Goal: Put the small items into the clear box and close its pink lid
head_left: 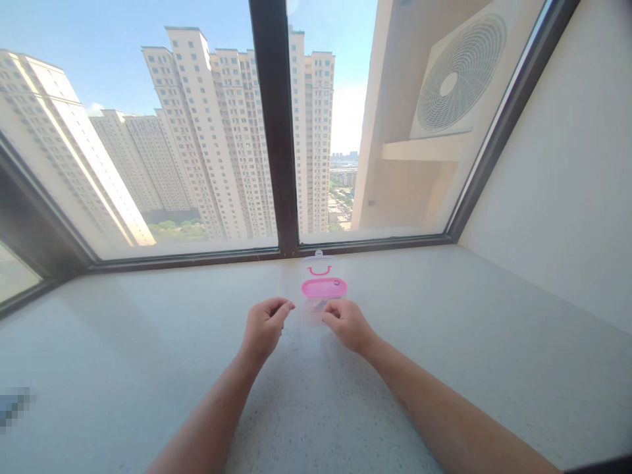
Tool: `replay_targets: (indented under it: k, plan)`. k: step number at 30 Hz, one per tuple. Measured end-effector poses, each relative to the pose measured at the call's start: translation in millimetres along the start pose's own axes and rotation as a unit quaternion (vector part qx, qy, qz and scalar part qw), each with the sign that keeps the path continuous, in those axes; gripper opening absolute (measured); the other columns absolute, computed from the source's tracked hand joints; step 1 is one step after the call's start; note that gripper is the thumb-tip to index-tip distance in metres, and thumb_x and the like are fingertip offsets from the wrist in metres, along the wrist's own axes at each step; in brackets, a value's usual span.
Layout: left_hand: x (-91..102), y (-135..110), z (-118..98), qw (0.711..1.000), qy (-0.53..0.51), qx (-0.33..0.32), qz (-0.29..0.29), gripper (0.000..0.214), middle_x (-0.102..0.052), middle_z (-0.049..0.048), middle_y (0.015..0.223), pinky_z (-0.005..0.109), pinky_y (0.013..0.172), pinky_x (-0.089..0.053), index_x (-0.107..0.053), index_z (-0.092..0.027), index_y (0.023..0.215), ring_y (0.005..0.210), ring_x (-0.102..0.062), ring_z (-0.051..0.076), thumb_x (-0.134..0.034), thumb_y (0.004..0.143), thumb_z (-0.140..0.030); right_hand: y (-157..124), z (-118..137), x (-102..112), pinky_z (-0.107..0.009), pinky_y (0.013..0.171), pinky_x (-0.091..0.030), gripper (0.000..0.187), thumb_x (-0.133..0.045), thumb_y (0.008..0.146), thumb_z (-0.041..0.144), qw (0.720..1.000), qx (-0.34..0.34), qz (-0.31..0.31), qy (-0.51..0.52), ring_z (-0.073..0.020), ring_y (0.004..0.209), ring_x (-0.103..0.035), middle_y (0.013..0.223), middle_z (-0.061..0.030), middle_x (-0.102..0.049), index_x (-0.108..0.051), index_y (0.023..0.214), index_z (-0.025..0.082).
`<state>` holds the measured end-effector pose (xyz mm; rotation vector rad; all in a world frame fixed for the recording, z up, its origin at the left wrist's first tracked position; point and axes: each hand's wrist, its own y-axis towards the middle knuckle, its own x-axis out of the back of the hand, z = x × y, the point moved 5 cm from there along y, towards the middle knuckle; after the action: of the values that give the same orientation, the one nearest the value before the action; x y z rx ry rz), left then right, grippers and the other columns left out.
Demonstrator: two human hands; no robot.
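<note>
Head view: an open clear-and-pink container (pixel 324 288) sits on a pale speckled windowsill (pixel 123 368), just beyond the right hand (pixel 348 324) and to the right of the left hand (pixel 264 327). Both hands' fingers are pinched narrow; whether they grip anything, I cannot tell.

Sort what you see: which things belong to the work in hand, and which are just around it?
Seemingly in use:
- left hand, fingers pinched
- right hand, by the container
- pink-and-clear container

Just around:
- blurred-out thing, left edge
- window frame
- fan unit, outside
</note>
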<state>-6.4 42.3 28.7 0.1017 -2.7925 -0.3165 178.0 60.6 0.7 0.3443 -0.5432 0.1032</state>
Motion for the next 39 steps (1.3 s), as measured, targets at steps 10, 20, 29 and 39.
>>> replay_targets:
  k: [10,20,29,39]
  plan:
    - [0.0,0.1,1.6,1.000,-0.002,0.001,0.005,0.026,-0.041,-0.0070,0.040,0.020,0.042,-0.033,-0.067,-0.014,0.070,0.038,-0.040,0.009,-0.055,0.076,-0.036,-1.2,4.7,9.5,-0.022,0.049,-0.026,0.015,-0.050,0.069,0.019,0.999,0.011,-0.036,-0.005,-0.0094,0.048,-0.034,0.048,0.0052,-0.039,-0.048,0.055,0.017]
    - [2.2,1.9,2.4,1.000,-0.005,-0.006,-0.008,0.027,-0.041,-0.0073,0.041,0.020,0.042,-0.032,-0.066,-0.014,0.073,0.038,-0.040,0.009,-0.054,0.078,-0.037,-1.4,3.3,6.0,-0.022,0.049,-0.025,0.016,-0.048,0.067,0.019,0.999,-0.005,-0.021,-0.024,-0.0099,0.048,-0.036,0.048,0.0044,-0.039,-0.045,0.052,0.017]
    - [1.9,2.8,6.9,1.000,-0.011,0.002,-0.006,0.026,-0.042,-0.0074,0.040,0.020,0.042,-0.032,-0.065,-0.014,0.071,0.037,-0.040,0.009,-0.053,0.077,-0.036,-1.0,2.7,4.9,-0.022,0.050,-0.024,0.017,-0.046,0.068,0.020,1.000,-0.005,-0.017,-0.002,-0.0101,0.050,-0.037,0.049,0.0043,-0.039,-0.043,0.051,0.017]
    - [0.8,1.7,5.2,1.000,-0.020,0.016,-0.001,0.024,-0.041,-0.0074,0.039,0.019,0.041,-0.031,-0.062,-0.015,0.066,0.037,-0.039,0.008,-0.053,0.074,-0.035,-1.4,4.0,7.9,-0.022,0.050,-0.026,0.019,-0.045,0.072,0.022,0.999,-0.006,-0.035,0.025,-0.0107,0.050,-0.037,0.049,0.0038,-0.040,-0.051,0.055,0.016]
